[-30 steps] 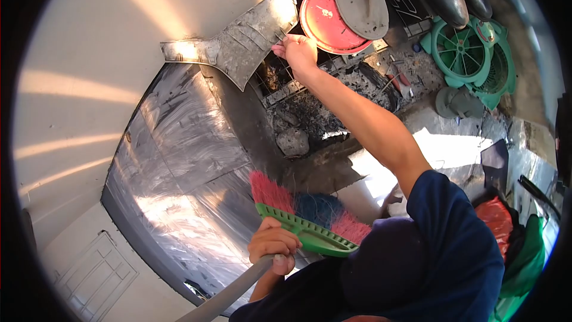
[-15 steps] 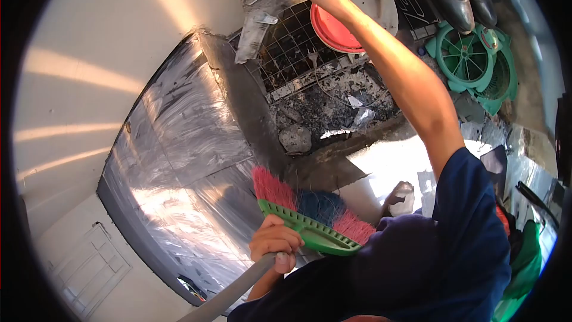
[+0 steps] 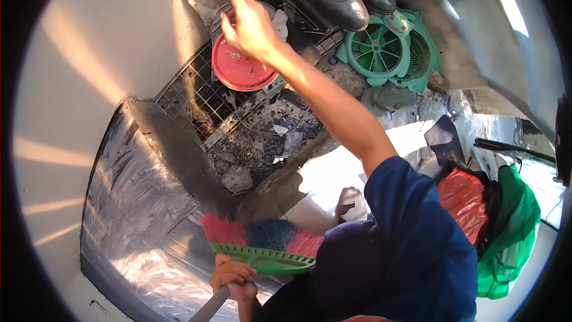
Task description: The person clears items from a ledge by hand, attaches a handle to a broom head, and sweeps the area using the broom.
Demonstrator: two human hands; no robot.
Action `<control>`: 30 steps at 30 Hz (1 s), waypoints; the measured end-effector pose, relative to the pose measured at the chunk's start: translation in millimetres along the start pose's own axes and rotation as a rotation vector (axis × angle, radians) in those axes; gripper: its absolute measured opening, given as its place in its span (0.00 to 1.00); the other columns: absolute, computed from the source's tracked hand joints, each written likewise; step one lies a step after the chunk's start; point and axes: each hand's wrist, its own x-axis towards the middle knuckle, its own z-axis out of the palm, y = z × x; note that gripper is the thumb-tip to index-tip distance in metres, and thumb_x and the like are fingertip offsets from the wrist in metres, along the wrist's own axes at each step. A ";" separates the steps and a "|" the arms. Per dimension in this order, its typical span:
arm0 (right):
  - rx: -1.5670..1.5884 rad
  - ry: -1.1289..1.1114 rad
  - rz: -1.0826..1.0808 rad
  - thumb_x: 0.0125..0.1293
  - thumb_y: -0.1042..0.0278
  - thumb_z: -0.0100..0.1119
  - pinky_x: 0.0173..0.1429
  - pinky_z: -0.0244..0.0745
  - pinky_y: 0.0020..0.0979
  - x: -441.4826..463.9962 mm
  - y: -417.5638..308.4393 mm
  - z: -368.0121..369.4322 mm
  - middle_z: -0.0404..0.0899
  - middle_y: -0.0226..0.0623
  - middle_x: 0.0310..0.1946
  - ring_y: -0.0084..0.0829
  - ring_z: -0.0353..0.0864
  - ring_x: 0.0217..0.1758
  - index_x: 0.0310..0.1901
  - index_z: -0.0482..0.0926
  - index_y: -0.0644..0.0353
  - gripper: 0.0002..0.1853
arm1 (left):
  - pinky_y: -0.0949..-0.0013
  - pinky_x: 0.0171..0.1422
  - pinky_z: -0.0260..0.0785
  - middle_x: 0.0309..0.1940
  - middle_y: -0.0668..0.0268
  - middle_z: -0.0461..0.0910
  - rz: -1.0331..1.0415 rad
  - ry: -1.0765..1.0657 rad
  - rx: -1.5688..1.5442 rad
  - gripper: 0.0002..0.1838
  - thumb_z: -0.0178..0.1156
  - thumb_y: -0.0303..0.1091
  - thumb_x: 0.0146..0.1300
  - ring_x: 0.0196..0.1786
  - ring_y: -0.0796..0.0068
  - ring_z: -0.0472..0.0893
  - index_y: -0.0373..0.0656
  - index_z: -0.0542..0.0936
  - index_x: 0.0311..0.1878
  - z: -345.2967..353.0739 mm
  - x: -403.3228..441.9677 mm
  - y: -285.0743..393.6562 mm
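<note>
My left hand point(image 3: 233, 278) is closed round the grey handle point(image 3: 211, 305) of a broom, next to its green head point(image 3: 262, 260) with pink and blue bristles point(image 3: 271, 234). My right hand point(image 3: 247, 24) reaches up with its fingers apart and nothing seen in them. It is above a round red lid point(image 3: 241, 69), which it partly hides. Just beyond the fingers, a dirty grey panel point(image 3: 205, 1) leans by the wall, partly covered by the hand. The lid rests on a wire rack point(image 3: 199, 92).
Black boots point(image 3: 333, 0) and green plastic baskets point(image 3: 376, 51) are at the top. Ash and debris point(image 3: 262, 137) lie beside the rack, with a stone point(image 3: 237, 179) nearby. Red point(image 3: 462, 203) and green bags point(image 3: 512, 232) are at the right. A pale wall point(image 3: 83, 84) bounds the left.
My right hand has let go of the grey panel, which now rests at the wall beyond the rack. The view has shifted to the right. My left hand keeps hold of the broom.
</note>
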 end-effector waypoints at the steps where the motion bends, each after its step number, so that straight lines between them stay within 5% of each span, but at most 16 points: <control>1: 0.064 0.018 -0.005 0.59 0.79 0.64 0.47 0.82 0.34 -22.6 -11.1 -18.3 0.82 0.47 0.41 0.38 0.86 0.41 0.50 0.78 0.67 0.16 | 0.64 0.44 0.60 0.07 0.70 0.66 0.001 0.000 -0.011 0.19 0.48 0.48 0.72 0.10 0.75 0.70 0.47 0.66 0.26 1.4 0.8 -0.1; 4: -0.053 0.041 -0.171 0.58 0.81 0.65 0.44 0.79 0.33 -64.4 -14.6 -99.2 0.82 0.44 0.40 0.34 0.84 0.38 0.50 0.79 0.64 0.17 | 0.65 0.45 0.59 0.07 0.71 0.66 0.002 -0.012 0.004 0.19 0.48 0.48 0.72 0.11 0.75 0.69 0.48 0.65 0.26 2.2 2.4 1.4; 8: -0.347 0.104 0.280 0.57 0.72 0.66 0.50 0.74 0.40 -88.9 45.2 -221.5 0.80 0.42 0.45 0.40 0.81 0.49 0.50 0.77 0.62 0.18 | 0.64 0.46 0.59 0.08 0.70 0.66 0.005 -0.027 -0.011 0.19 0.48 0.47 0.73 0.11 0.75 0.68 0.47 0.66 0.26 1.8 1.7 1.6; 10: -0.815 0.058 0.166 0.55 0.66 0.70 0.61 0.68 0.48 -102.3 119.0 -280.3 0.72 0.52 0.57 0.49 0.71 0.62 0.55 0.74 0.61 0.26 | 0.65 0.43 0.59 0.07 0.71 0.67 -0.007 -0.001 0.009 0.22 0.49 0.48 0.73 0.11 0.76 0.71 0.48 0.65 0.24 1.4 1.5 1.6; 12: -1.207 -0.167 0.558 0.53 0.57 0.74 0.70 0.57 0.60 -110.6 163.5 -328.1 0.58 0.60 0.67 0.62 0.55 0.72 0.60 0.70 0.60 0.35 | 0.66 0.42 0.60 0.07 0.72 0.68 -0.015 0.015 0.009 0.23 0.49 0.49 0.73 0.11 0.77 0.72 0.48 0.64 0.22 7.1 5.4 -1.2; 18: -1.400 -0.414 0.855 0.45 0.36 0.75 0.71 0.41 0.76 -86.1 196.2 -370.9 0.50 0.59 0.72 0.73 0.43 0.75 0.62 0.75 0.58 0.46 | 0.68 0.42 0.60 0.06 0.72 0.67 -0.062 0.011 0.020 0.23 0.51 0.50 0.73 0.10 0.78 0.69 0.48 0.66 0.23 20.6 16.0 -2.4; 22: -1.528 -0.439 0.885 0.44 0.33 0.74 0.70 0.40 0.76 -86.6 214.4 -361.9 0.53 0.57 0.70 0.71 0.46 0.74 0.56 0.81 0.55 0.42 | 0.69 0.41 0.59 0.06 0.73 0.66 -0.093 -0.002 0.041 0.22 0.52 0.49 0.71 0.10 0.78 0.69 0.48 0.67 0.23 29.2 21.5 -1.8; 27: -1.518 -0.410 0.823 0.46 0.40 0.75 0.65 0.60 0.64 -81.6 208.3 -371.8 0.66 0.47 0.63 0.57 0.69 0.64 0.50 0.84 0.56 0.34 | 0.69 0.37 0.60 0.07 0.73 0.68 -0.051 -0.044 0.084 0.20 0.52 0.47 0.71 0.11 0.79 0.71 0.48 0.67 0.24 35.8 27.8 -0.7; 30: -1.439 -0.436 0.898 0.48 0.43 0.76 0.66 0.64 0.59 -84.8 199.9 -385.7 0.66 0.48 0.63 0.59 0.68 0.65 0.49 0.84 0.59 0.32 | 0.70 0.35 0.60 0.07 0.73 0.69 -0.020 -0.086 0.100 0.19 0.51 0.47 0.71 0.11 0.78 0.72 0.47 0.68 0.25 31.6 26.7 -0.8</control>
